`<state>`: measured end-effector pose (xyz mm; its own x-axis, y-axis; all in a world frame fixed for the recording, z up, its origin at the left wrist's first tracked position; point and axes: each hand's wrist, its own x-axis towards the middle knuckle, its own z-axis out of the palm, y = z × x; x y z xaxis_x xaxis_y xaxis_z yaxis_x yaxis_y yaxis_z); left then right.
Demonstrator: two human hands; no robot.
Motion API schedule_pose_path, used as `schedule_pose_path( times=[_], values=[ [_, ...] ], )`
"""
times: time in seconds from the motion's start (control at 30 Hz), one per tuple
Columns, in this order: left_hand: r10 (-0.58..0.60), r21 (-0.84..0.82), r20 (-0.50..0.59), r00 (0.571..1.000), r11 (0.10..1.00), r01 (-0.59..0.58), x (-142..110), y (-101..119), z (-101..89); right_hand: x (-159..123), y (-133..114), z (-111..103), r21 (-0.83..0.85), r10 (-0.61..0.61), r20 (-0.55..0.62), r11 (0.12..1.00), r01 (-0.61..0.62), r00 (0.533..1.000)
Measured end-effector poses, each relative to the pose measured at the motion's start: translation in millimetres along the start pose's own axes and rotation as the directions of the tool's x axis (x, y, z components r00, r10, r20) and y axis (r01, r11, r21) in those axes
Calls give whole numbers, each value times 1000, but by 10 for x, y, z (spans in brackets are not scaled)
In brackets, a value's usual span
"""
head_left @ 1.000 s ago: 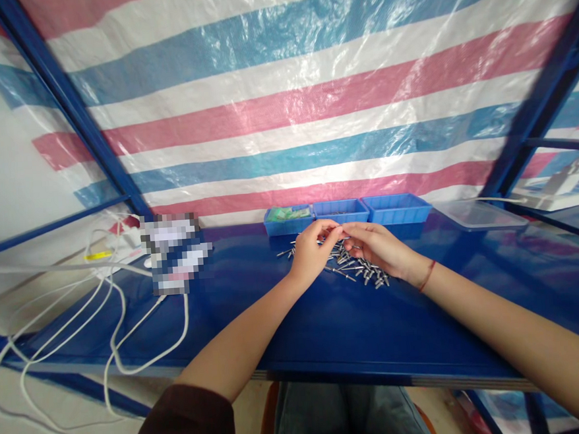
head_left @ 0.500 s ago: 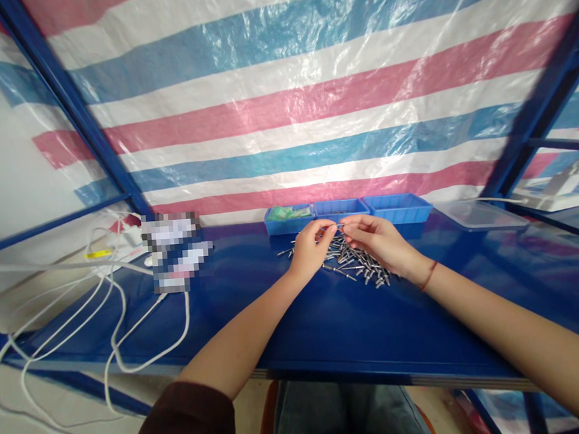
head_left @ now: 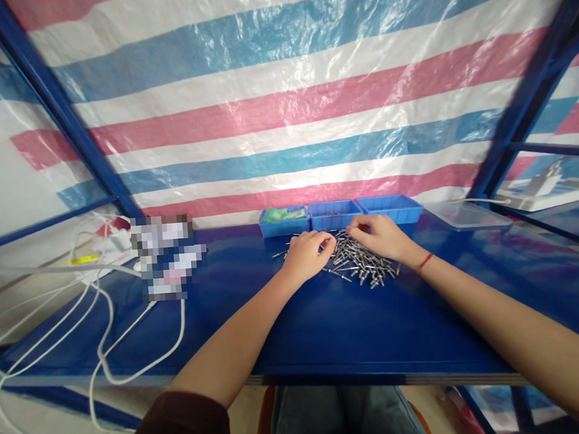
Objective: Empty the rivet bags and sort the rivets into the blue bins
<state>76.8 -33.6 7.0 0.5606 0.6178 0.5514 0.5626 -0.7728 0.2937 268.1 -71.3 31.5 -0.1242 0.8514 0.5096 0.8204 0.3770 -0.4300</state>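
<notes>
A pile of small metal rivets [head_left: 357, 262] lies on the blue table [head_left: 326, 320], just in front of three blue bins. My left hand [head_left: 306, 253] rests at the pile's left edge with its fingers curled down onto the rivets. At the pile's far right side my right hand [head_left: 378, 234] has its fingers bent and pinched together. What either hand grips is too small to make out. A red string circles my right wrist.
Three blue bins [head_left: 339, 213] stand in a row at the table's back; the left one holds green pieces. A clear plastic lid [head_left: 468, 214] lies to their right. White cables [head_left: 103, 322] hang over the table's left edge. A striped tarp [head_left: 282, 112] hangs behind.
Both hands, which were raised and joined fingertip to fingertip over the pile, have parted and dropped onto the rivets. The camera has tilted slightly.
</notes>
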Motion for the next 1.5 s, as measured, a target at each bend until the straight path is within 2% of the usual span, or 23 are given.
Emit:
schedule_pose_path(
  times=[0.07,0.13,0.27,0.37,0.47,0.57,0.67,0.83,0.9,0.97,1.03,1.07,1.13,1.23,1.3,1.37,1.43,1.5],
  values=[
    [-30,73,11,1000,997,29,-3,-18,-9,123,95,9,-67,74,-135,994,-84,988],
    [-57,121,34,998,991,52,-2,-53,-10,292,179,35,-142,128,-209,977,-160,969],
    [-113,151,72,991,983,101,6,-160,-12,653,312,146,-279,195,-214,927,-251,957],
    [-158,164,86,984,976,143,18,-255,-32,783,375,226,-320,249,-224,894,-312,942],
    [-187,168,78,979,971,172,34,-336,-52,707,363,242,-331,223,-205,901,-282,953],
    [-195,161,73,978,970,181,51,-387,-44,488,273,182,-287,195,-56,936,-203,979],
    [-197,138,89,976,973,184,66,-417,-20,268,227,56,-195,183,97,967,-161,978],
    [-129,68,105,986,990,122,80,-441,-28,100,443,-219,-102,232,122,970,-220,965],
    [-107,43,84,991,994,104,88,-436,-50,64,445,-273,-76,220,130,974,-211,967],
    [-115,-19,32,993,993,116,103,-426,-78,7,263,-236,-38,146,124,989,-142,982],
    [-162,-109,-35,986,981,157,121,-422,-113,-82,-100,-91,17,-36,92,999,34,995],
    [-196,-150,-67,978,971,184,128,-424,-131,-135,-321,19,47,-155,110,988,150,982],
    [-264,-203,-114,958,950,238,135,-441,-163,-238,-761,287,51,-340,201,940,336,919],
    [-322,-226,-128,938,930,288,123,-480,-193,-341,-1235,696,-11,-397,335,905,424,855],
    [-324,-231,-107,940,928,294,110,-504,-199,-362,-1386,882,-40,-389,359,902,430,849],
    [-309,-234,-76,948,930,285,104,-525,-198,-355,-1429,944,-75,-377,364,899,431,851],
    [-293,-224,-39,955,934,277,105,-548,-193,-322,-1382,873,-129,-373,379,885,447,847],
    [-270,-175,-4,963,948,265,106,-570,-184,-261,-1241,707,-200,-362,381,866,458,851]
  ],
)
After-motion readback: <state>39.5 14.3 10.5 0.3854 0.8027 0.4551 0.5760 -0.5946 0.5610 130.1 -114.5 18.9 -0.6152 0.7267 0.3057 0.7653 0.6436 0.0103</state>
